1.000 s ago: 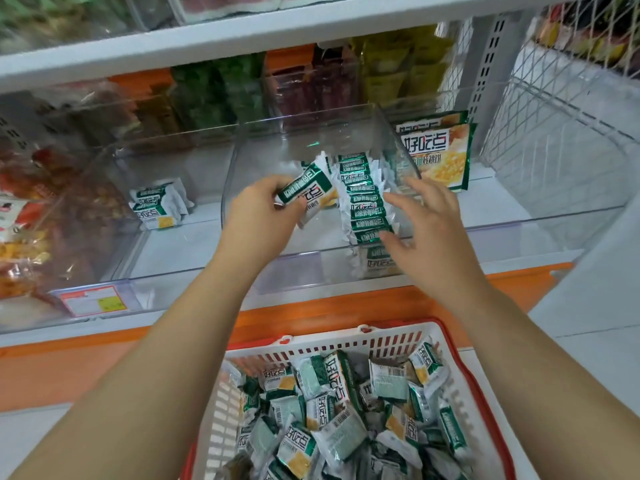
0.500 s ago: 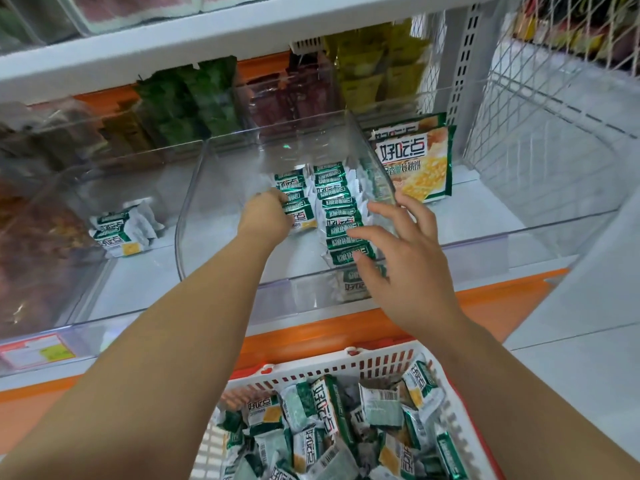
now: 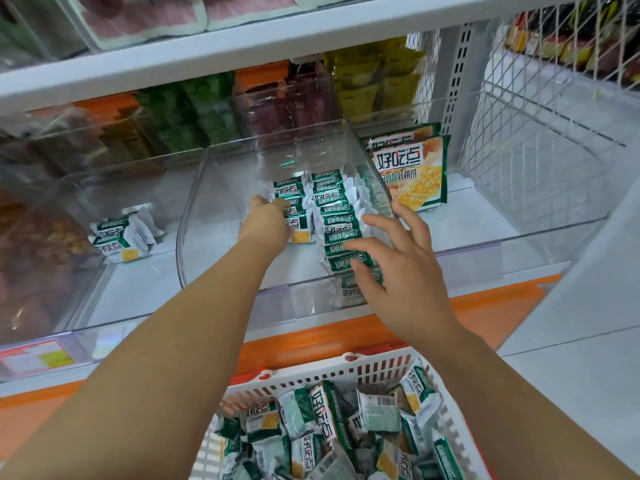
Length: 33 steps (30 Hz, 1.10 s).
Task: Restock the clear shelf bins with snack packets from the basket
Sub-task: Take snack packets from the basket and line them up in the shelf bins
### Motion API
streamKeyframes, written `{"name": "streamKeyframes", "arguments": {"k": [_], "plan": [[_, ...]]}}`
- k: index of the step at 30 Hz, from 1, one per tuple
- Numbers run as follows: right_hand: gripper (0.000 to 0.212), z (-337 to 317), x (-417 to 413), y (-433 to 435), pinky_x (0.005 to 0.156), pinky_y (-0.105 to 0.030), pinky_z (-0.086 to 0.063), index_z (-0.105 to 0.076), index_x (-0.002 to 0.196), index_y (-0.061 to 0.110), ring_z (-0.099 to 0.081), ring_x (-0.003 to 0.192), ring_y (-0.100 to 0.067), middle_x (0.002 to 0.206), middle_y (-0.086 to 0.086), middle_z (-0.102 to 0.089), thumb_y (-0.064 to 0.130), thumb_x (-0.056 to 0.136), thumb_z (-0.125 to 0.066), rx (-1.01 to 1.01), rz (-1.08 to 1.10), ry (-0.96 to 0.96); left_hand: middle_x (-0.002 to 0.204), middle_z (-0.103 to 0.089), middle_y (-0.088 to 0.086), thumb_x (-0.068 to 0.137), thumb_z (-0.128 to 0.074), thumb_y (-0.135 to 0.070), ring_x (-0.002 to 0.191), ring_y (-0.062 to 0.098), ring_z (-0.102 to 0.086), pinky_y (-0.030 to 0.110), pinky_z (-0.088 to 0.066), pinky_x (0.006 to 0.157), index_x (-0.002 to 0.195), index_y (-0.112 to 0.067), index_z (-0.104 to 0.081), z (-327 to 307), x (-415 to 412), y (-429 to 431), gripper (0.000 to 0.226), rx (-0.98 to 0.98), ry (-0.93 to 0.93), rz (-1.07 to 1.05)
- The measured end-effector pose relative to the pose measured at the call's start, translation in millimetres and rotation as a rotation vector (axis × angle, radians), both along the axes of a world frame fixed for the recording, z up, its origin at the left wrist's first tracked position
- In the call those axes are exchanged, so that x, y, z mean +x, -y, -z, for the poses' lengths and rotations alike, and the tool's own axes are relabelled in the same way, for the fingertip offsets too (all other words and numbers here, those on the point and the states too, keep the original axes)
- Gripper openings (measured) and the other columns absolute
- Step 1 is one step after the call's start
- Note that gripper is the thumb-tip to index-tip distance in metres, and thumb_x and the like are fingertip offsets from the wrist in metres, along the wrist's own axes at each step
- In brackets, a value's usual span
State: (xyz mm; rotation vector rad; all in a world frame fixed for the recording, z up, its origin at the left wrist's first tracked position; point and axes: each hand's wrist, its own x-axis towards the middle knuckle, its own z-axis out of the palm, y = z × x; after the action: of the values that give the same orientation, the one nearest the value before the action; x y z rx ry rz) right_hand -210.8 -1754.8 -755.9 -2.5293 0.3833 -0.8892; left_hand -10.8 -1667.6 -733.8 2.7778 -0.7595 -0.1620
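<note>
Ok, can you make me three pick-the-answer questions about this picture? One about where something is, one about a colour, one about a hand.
1. Where is the big bag? A on the floor; B right of the bin; C on the top shelf.
2. What colour is the rim of the basket? A blue; B black; C red.
3. The right hand is: A open, fingers spread; B a fist; C gripping the bag.

Answers:
1 B, it stands just beyond the bin's right wall.
2 C, a red edge tops the white sides.
3 A, its fingers are straight and apart.
</note>
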Motion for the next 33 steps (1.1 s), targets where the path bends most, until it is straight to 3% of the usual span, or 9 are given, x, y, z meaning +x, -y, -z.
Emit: {"name": "streamKeyframes", "arguments": {"k": [4, 6, 10, 14, 17, 20, 25, 29, 33], "plan": [[0.026, 3, -3, -6, 0.113, -0.041, -0.023, -0.067, 0.107, 0.023, -0.017, 0.142, -0.021, 0.135, -0.002, -0.051, 0.026, 0.088, -0.051, -0.002, -0.008, 0.058, 0.146, -0.026, 0.015, 0.093, -0.058, -0.013, 0.097, 0.031, -0.060, 0.032, -0.043, 0.092, 0.140, -0.019, -0.044, -15, -15, -11, 0.050, -0.081, 0.006, 0.022], [0.023, 8, -7, -15, 0.113, -0.040, -0.025, -0.069, 0.101, 0.017, -0.029, 0.137, -0.025, 0.128, -0.005, -0.056, 0.018, 0.087, -0.051, -0.024, -0.009, 0.164, 0.142, -0.034, 0.010, 0.093, -0.057, -0.014, 0.090, 0.024, -0.060, 0.026, -0.041, 0.085, 0.134, -0.020, -0.051, -21, -29, -19, 0.042, -0.237, 0.037, 0.052], [0.017, 28, -23, -41, 0.100, -0.034, -0.039, -0.071, 0.084, 0.009, -0.052, 0.110, -0.025, 0.105, -0.007, -0.067, 0.007, 0.081, -0.055, -0.143, -0.089, 0.328, 0.118, -0.052, -0.002, 0.093, -0.054, -0.005, 0.084, 0.007, -0.058, 0.005, -0.040, 0.076, 0.117, -0.016, -0.063, -24, -79, -51, 0.028, -0.652, 0.177, 0.188], [0.018, 56, -33, -52, 0.079, -0.031, -0.047, -0.070, 0.082, 0.007, -0.059, 0.088, -0.022, 0.092, -0.004, -0.066, 0.009, 0.081, -0.052, -0.094, -0.233, 0.157, 0.098, -0.056, -0.008, 0.091, -0.051, -0.005, 0.079, 0.003, -0.058, 0.005, -0.042, 0.071, 0.104, -0.012, -0.065, 5, -135, -93, 0.021, -0.817, 0.232, 0.315], [0.017, 75, -37, -59, 0.071, -0.029, -0.048, -0.068, 0.091, 0.009, -0.060, 0.085, -0.024, 0.094, -0.003, -0.062, 0.011, 0.085, -0.052, -0.003, -0.235, -0.213, 0.094, -0.059, -0.008, 0.091, -0.051, -0.008, 0.076, 0.005, -0.056, 0.015, -0.045, 0.066, 0.103, -0.014, -0.066, 53, -155, -118, 0.020, -0.707, 0.109, 0.275], [0.023, 96, -47, -65, 0.081, -0.026, -0.043, -0.063, 0.113, 0.016, -0.057, 0.109, -0.021, 0.116, 0.005, -0.057, 0.019, 0.093, -0.054, 0.174, -0.273, -0.670, 0.111, -0.061, -0.003, 0.094, -0.050, -0.011, 0.086, 0.011, -0.060, 0.029, -0.051, 0.077, 0.113, -0.019, -0.063, 99, -164, -138, 0.024, -0.419, -0.114, 0.187], [0.064, 124, -63, -79, 0.097, -0.035, -0.042, -0.038, 0.140, 0.027, -0.046, 0.121, -0.021, 0.140, 0.001, -0.038, 0.023, 0.083, -0.065, 0.123, -0.420, -1.140, 0.145, -0.041, 0.003, 0.099, -0.046, -0.016, 0.115, 0.022, -0.056, 0.031, -0.044, 0.097, 0.137, -0.026, -0.048, 146, -175, -162, 0.039, 0.090, -0.506, 0.284], [0.077, 134, -67, -96, 0.095, -0.038, -0.043, -0.026, 0.145, 0.022, -0.037, 0.128, -0.027, 0.146, -0.002, -0.026, 0.016, 0.080, -0.067, -0.087, -0.529, -1.167, 0.148, -0.041, 0.004, 0.098, -0.044, -0.006, 0.129, 0.022, -0.045, 0.029, -0.037, 0.101, 0.139, -0.025, -0.048, 163, -180, -167, 0.045, 0.107, -0.678, 0.346], [0.055, 145, -63, -107, 0.087, -0.034, -0.037, -0.039, 0.133, 0.018, -0.042, 0.115, -0.025, 0.132, -0.003, -0.036, 0.017, 0.083, -0.062, -0.224, -0.554, -1.047, 0.141, -0.050, 0.002, 0.099, -0.044, -0.010, 0.119, 0.021, -0.053, 0.027, -0.041, 0.092, 0.133, -0.023, -0.054, 168, -179, -163, 0.038, 0.086, -0.732, 0.334]]}}
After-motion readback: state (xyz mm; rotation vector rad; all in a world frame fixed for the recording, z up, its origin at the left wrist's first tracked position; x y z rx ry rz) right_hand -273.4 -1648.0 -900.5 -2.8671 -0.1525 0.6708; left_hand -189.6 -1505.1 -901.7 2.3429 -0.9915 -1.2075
